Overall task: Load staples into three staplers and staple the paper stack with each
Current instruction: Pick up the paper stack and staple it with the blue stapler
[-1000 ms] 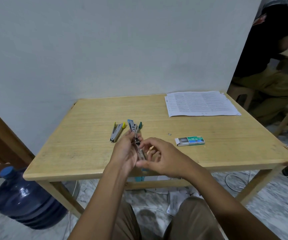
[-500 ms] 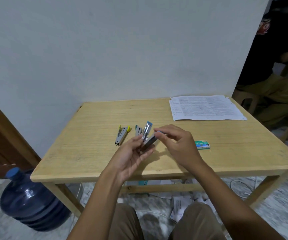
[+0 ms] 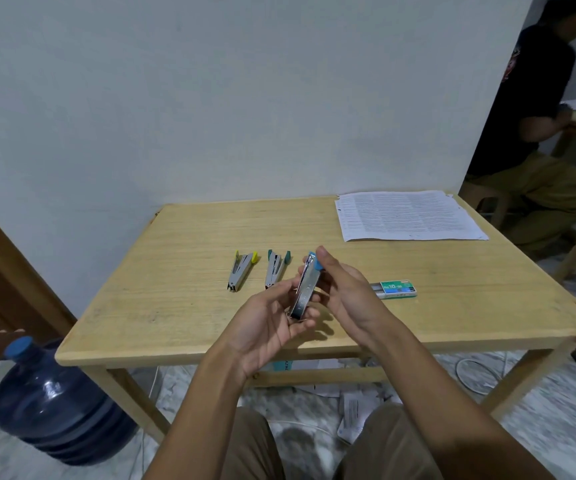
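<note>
Above the near half of the wooden table [image 3: 189, 258], both hands hold a small metal stapler with a blue end cap [image 3: 305, 289], closed and tilted with the cap pointing away from the person. The left hand [image 3: 269, 320] cradles its lower end, fingers curled round it from below; the right hand [image 3: 343, 289] grips its upper part, one fingertip on the blue cap. On the table just left of that stapler lie a teal-tipped stapler [image 3: 275, 268], its arms spread open, and left again a yellow-tipped stapler [image 3: 241, 270], also open. The green staple box [image 3: 395, 289] lies to the right, partly hidden behind the right hand. The paper stack [image 3: 408, 215] sits at the table's far right corner. Whether the held stapler contains staples cannot be seen.
</note>
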Demonstrator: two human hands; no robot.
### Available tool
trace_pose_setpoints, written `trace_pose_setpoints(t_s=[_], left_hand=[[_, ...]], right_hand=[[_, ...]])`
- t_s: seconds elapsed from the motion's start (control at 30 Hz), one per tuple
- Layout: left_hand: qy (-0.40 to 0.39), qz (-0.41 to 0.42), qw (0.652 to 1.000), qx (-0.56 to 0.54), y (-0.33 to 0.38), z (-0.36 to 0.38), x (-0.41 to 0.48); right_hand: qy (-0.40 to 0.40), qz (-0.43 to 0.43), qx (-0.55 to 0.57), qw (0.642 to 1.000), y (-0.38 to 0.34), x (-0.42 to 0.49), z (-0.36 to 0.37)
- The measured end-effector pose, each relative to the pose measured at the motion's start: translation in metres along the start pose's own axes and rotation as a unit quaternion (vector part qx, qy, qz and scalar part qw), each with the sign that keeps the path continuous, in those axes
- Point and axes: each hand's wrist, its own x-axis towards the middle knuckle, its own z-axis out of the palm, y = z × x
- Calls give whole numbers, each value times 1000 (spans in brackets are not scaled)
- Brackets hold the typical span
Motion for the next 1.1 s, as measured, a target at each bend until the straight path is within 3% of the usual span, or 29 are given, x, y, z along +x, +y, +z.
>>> trace_pose_setpoints(t_s=[0.3,0.43,0.53,0.7,0.9,1.0,1.1], left_hand=[[-2,2,999,45,-4,0,5],[73,5,991,115,-3,6,17],[147,42,965,212,2,18,38],[206,124,869,432,2,51,97],[158,118,665,721,-14,58,190],[128,126,605,776,-13,62,220],[97,101,570,809,-12,67,239]], right_hand=[[49,-6,-52,997,0,-2,4],[109,-50,-48,992,-10,-5,-6],[153,-67,-71,983,-25,-9,-23],[224,2,-115,968,-50,-8,-61],[273,37,-178,945,-69,3,-104],[280,37,-180,942,-77,13,-122],[291,35,-175,940,-83,21,-136]])
